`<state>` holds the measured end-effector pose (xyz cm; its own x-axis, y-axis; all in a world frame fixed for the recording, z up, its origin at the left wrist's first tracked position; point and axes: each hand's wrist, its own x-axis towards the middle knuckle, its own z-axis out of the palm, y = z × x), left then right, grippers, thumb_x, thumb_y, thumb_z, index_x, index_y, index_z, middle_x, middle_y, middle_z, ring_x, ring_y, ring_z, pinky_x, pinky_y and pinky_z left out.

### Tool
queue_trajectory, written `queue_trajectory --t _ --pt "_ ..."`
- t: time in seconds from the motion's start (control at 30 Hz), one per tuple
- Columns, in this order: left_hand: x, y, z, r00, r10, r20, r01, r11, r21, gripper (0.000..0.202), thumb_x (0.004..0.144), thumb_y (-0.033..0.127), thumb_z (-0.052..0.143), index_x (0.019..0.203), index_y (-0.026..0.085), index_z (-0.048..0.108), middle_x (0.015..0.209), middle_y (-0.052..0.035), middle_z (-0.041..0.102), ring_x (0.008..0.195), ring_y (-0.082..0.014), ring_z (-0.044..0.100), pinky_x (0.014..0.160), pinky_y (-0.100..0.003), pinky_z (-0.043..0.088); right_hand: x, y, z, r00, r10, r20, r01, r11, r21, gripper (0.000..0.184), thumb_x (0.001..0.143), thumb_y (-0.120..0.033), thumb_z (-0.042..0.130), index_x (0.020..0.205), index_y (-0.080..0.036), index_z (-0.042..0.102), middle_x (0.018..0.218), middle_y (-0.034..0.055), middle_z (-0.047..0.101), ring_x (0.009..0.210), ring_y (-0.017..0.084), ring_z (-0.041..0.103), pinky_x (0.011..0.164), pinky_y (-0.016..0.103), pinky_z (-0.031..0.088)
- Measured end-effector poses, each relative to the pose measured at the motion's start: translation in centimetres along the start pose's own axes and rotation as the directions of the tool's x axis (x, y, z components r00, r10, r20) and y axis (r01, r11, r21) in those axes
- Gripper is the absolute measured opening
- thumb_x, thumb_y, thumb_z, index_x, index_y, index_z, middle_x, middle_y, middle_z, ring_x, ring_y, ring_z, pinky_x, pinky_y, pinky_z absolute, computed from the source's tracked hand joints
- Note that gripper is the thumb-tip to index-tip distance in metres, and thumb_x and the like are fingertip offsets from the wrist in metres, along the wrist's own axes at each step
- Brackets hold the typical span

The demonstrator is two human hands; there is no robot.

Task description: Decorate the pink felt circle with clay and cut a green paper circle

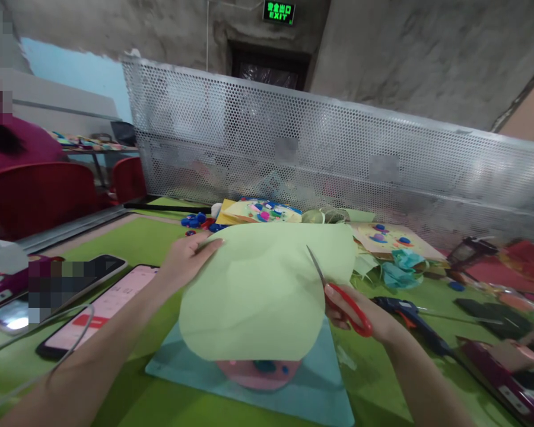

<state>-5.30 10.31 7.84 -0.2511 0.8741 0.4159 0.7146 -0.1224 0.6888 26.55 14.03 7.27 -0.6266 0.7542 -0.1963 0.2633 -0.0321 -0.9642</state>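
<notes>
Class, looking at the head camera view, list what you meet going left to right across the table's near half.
Phone with pink-red screen → left hand → pale green paper sheet → red-handled scissors in right hand → dark blue glue gun.

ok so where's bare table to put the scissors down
Bare green table lies left of the left hand, beyond the phones. The right side is crowded: glue gun, crumpled teal paper, red scraps. The right hand holds the scissors.

A pale green paper sheet [262, 296] with rounded edges is held up, tilted, above the blue mat [311, 385]. Red-handled scissors [342, 299], blades open, bite its right edge.
</notes>
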Motion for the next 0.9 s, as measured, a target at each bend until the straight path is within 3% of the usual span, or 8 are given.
queue_trajectory --t 0.13,0.3,0.47,0.73,0.9 --pt "0.05 0.13 -0.09 1.000 0.009 -0.011 -0.009 1.000 0.017 0.038 0.077 0.052 0.046 0.054 0.023 0.037 0.045 0.0069 0.034 0.042 -0.0131 0.039 0.043 -0.025 0.024 -0.01 0.03 -0.16 0.998 0.065 -0.015 -0.065 0.998 -0.005 0.057 0.065 -0.074 0.057 0.055 -0.022 0.035 0.044 -0.0113 0.029 0.037 0.003 0.021 0.037 0.021 0.016" --pt "-0.05 0.31 -0.02 0.999 0.044 0.006 -0.044 0.999 0.013 0.036 0.078 0.050 0.047 0.055 0.023 0.040 0.046 0.0063 0.038 0.043 -0.0132 0.040 0.044 -0.025 0.024 -0.17 -0.16 0.05 1.000 -0.001 0.004 0.001 1.000 0.008 0.057 0.065 -0.074 0.056 0.054 -0.021 0.035 0.048 -0.0090 0.032 0.043 0.006 0.027 0.041 0.022 0.019" --pt "-0.18 0.43 0.06 0.998 0.065 0.021 -0.065 0.998 0.002 0.035 0.078 0.048 0.048 0.055 0.023 0.042 0.046 0.0063 0.039 0.043 -0.0124 0.037 0.043 -0.025 0.023 -0.30 -0.36 -0.15 0.998 0.068 -0.004 -0.068 0.997 0.028 0.057 0.064 -0.071 0.060 0.055 -0.022 0.033 0.045 -0.0115 0.027 0.040 0.004 0.020 0.039 0.021 0.015" --pt "-0.24 0.41 0.42 0.995 0.066 0.081 -0.065 0.998 -0.011 0.036 0.078 0.052 0.048 0.057 0.022 0.048 0.047 0.0053 0.042 0.045 -0.0143 0.043 0.042 -0.025 0.028 -0.45 -0.76 0.08 0.999 0.052 -0.007 -0.051 0.998 0.032 0.059 0.060 -0.073 0.061 0.053 -0.022 0.033 0.046 -0.0105 0.028 0.041 0.004 0.023 0.039 0.021 0.017" --pt "-0.24 0.29 0.50 0.995 0.063 0.077 -0.063 0.998 0.001 0.036 0.078 0.051 0.048 0.055 0.023 0.044 0.048 0.0058 0.037 0.044 -0.0136 0.039 0.041 -0.025 0.025 -0.77 -0.63 -0.32 0.998 0.062 0.012 -0.061 0.996 -0.062 0.056 0.063 -0.074 0.057 0.056 -0.019 0.045 0.044 -0.0111 0.028 0.037 0.004 0.020 0.037 0.022 0.016"
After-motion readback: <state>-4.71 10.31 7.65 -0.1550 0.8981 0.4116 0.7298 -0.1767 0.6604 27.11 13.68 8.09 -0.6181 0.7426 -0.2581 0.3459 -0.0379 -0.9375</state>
